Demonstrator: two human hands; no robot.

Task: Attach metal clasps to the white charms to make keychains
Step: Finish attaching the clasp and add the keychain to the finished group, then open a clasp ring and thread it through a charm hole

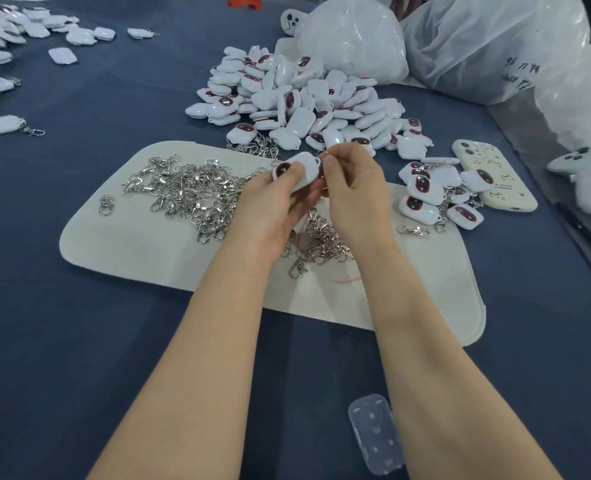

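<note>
A dark blue cloth covers the counter (79,323), with a white felt mat (131,244) lying on it. Crumpled translucent plastic bags (488,46) crowd the far right, glinting in soft light. A clear plastic case (375,434) lies nearest the viewer.

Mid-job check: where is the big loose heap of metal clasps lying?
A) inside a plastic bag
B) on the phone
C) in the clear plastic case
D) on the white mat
D: the heap of clasps lies on the white mat, just left of the left hand that holds a charm while the right hand pinches a clasp at its end.
</note>
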